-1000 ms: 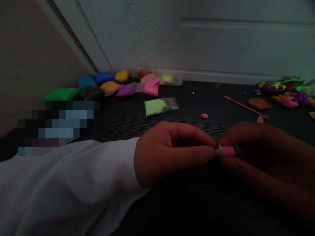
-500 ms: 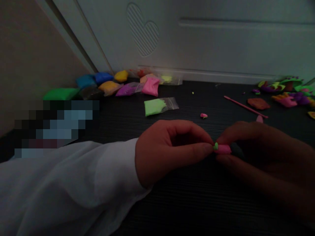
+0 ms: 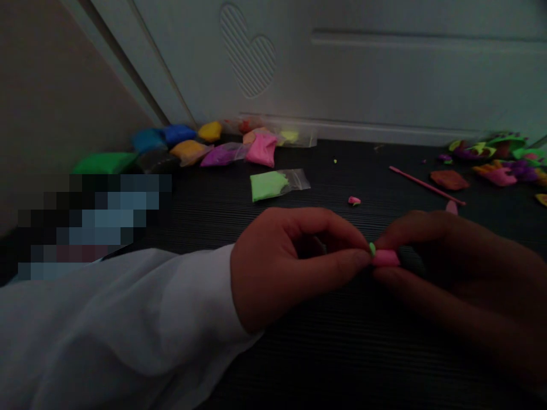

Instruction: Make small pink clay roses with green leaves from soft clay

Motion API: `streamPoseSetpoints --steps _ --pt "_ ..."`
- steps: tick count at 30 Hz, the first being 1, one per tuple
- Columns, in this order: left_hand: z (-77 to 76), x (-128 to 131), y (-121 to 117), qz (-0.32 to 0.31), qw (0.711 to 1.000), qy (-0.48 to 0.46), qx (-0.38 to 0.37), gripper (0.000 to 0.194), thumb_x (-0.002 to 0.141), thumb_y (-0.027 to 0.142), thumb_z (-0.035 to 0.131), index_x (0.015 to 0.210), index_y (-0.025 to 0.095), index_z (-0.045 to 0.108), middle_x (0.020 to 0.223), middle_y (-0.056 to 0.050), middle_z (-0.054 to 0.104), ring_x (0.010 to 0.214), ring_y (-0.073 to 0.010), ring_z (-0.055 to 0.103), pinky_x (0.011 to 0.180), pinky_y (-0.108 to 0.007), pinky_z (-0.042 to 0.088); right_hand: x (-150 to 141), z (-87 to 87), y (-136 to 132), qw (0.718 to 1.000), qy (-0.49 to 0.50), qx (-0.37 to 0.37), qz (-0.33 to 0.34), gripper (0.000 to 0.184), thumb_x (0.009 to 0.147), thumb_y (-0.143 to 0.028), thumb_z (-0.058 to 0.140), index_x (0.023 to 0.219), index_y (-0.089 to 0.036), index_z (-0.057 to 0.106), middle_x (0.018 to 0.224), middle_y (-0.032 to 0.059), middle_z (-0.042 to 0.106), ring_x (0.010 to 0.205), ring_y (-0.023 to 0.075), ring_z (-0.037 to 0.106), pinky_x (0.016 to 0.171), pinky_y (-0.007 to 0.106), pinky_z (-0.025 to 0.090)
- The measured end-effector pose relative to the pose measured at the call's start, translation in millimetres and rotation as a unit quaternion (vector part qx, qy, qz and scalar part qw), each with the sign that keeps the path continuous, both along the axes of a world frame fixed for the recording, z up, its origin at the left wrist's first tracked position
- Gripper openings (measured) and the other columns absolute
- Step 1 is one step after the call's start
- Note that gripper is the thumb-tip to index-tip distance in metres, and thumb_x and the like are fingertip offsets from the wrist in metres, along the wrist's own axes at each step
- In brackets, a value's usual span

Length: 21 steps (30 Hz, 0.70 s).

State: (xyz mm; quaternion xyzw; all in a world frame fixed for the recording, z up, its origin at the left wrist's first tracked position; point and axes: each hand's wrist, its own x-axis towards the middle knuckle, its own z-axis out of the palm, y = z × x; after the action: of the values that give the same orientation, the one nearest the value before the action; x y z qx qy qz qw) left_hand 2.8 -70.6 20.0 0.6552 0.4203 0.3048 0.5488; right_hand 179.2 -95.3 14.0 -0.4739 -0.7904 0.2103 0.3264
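Between my two hands is a small pink clay piece (image 3: 386, 258) with a bit of green clay (image 3: 372, 249) at its left end. My left hand (image 3: 294, 265) pinches the green end between thumb and forefinger. My right hand (image 3: 465, 285) holds the pink part from the right, thumb below and forefinger above. Beyond the hands lies another little pink clay piece (image 3: 354, 200) with green on its underside. An opened bag of light green clay (image 3: 269, 186) rests farther left.
Bags of coloured clay, among them a pink one (image 3: 261, 149), line the white panel (image 3: 363, 85) at the back left. On the right are a pink stick tool (image 3: 427, 185), a brown clay slab (image 3: 449, 180) and several colourful clay figures (image 3: 498, 172). The surface (image 3: 316, 353) is dark.
Both hands keep their pinch on the pink clay piece. The green bit has shifted slightly up and left, and its shape looks a little different. The left sleeve has moved slightly left.
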Motion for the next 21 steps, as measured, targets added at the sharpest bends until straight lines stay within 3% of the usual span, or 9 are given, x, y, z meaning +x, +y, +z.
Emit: streamPoseSetpoints --steps 10,21 --pt "0.3 -0.2 -1.5 0.011 1.000 0.014 0.012 0.012 0.067 0.027 0.056 0.072 0.017 0.060 0.059 0.002 0.056 0.052 -0.0067 0.047 0.044 -0.016 0.035 -1.3 0.9 1.5 1.000 -0.004 0.003 -0.002 0.017 0.068 -0.031 0.057 0.083 -0.025 0.055 0.069 -0.0015 0.059 0.055 0.0113 0.054 0.045 0.021 0.044" --pt "0.3 1.0 -1.5 0.018 0.999 0.026 0.011 0.016 0.064 0.032 0.059 0.068 0.017 0.058 0.057 0.003 0.054 0.051 -0.0065 0.046 0.043 -0.016 0.034 -3.9 0.2 0.8 0.996 -0.066 0.054 -0.009 0.014 0.067 -0.028 0.057 0.080 -0.024 0.054 0.067 -0.0025 0.057 0.054 0.0099 0.051 0.047 0.021 0.041"
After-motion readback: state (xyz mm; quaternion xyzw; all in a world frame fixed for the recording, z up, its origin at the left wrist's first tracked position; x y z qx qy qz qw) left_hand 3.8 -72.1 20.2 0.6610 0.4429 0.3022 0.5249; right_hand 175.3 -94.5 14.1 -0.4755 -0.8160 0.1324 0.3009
